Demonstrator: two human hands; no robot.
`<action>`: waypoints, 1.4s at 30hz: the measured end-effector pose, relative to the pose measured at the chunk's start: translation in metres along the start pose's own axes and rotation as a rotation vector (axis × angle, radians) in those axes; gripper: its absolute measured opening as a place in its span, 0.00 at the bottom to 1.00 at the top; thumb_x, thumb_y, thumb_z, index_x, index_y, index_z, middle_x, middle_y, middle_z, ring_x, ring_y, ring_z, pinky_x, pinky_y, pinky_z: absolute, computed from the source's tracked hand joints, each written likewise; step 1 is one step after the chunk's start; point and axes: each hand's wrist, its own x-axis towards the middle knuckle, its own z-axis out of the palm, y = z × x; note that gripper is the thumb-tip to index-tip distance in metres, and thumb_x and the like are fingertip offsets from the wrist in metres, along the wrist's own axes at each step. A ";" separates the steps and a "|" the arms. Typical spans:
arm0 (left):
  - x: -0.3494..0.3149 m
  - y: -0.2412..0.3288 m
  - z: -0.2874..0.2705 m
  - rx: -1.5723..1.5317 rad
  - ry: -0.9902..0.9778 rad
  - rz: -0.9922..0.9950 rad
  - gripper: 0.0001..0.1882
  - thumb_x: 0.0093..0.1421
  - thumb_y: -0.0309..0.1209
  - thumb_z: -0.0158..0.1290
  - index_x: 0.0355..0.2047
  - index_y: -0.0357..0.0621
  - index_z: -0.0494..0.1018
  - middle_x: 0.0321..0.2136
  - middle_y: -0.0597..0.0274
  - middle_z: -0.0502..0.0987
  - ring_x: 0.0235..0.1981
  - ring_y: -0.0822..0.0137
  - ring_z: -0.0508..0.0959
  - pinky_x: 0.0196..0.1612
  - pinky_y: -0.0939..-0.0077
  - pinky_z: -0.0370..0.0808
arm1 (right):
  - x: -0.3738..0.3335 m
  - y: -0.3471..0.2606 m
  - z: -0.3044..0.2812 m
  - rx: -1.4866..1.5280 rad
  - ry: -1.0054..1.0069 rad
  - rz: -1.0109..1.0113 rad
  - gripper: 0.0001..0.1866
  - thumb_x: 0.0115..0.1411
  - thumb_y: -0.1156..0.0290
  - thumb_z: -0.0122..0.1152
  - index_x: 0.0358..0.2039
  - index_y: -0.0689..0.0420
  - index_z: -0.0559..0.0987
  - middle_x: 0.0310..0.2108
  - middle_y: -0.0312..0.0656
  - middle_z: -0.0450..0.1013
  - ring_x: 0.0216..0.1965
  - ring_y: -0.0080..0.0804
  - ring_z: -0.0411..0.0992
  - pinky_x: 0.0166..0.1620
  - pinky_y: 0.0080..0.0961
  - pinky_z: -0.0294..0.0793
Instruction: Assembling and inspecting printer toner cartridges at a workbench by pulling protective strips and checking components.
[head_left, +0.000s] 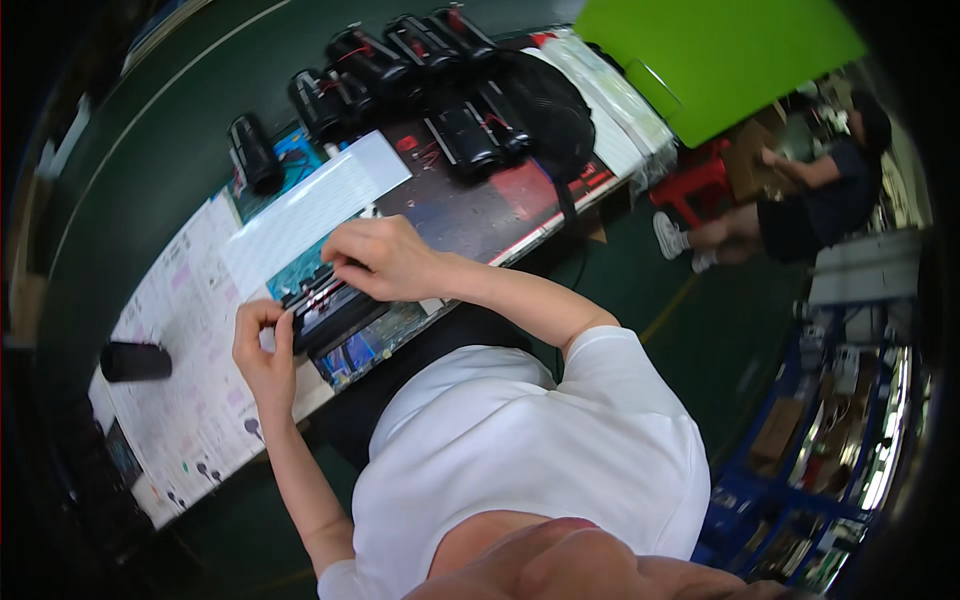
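A long black case lies on the table, right in front of the person, with both hands on it or close to it. The left hand is at the case's left end. Its thumb and pointing finger are bent, with the tips close together, but I cannot tell if they pinch the case. The right hand is over the top side of the case. Its fingers are curled in with just a small gap, and I cannot see what they have hold of, if anything. A shiny white strip lies just past the case. More black tubes sit together at the far side of the table, near a black bag. One black tube lies well apart, on the left. Off to the right, another person sits with a brown box.
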 end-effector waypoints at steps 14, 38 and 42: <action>0.003 -0.008 0.009 -0.074 0.243 -0.010 0.04 0.63 0.18 0.60 0.34 0.36 0.75 0.37 0.57 0.78 0.42 0.62 0.78 0.50 0.71 0.74 | 0.072 0.039 0.033 -0.004 -0.136 0.121 0.06 0.61 0.73 0.67 0.37 0.58 0.78 0.31 0.47 0.79 0.32 0.44 0.81 0.37 0.37 0.79; -0.022 0.039 -0.004 0.177 0.013 -0.240 0.08 0.62 0.27 0.65 0.30 0.35 0.79 0.47 0.51 0.71 0.55 0.50 0.69 0.61 0.57 0.69 | -0.004 -0.048 -0.012 0.028 -0.181 0.269 0.09 0.57 0.84 0.70 0.34 0.61 0.77 0.26 0.44 0.76 0.25 0.35 0.78 0.29 0.30 0.77; -0.025 0.039 0.002 0.283 0.063 -0.165 0.08 0.61 0.25 0.66 0.29 0.36 0.78 0.47 0.50 0.72 0.54 0.49 0.70 0.59 0.56 0.71 | -0.009 -0.047 -0.008 -0.090 -0.166 0.208 0.08 0.57 0.83 0.70 0.33 0.59 0.78 0.28 0.42 0.77 0.28 0.37 0.78 0.30 0.32 0.78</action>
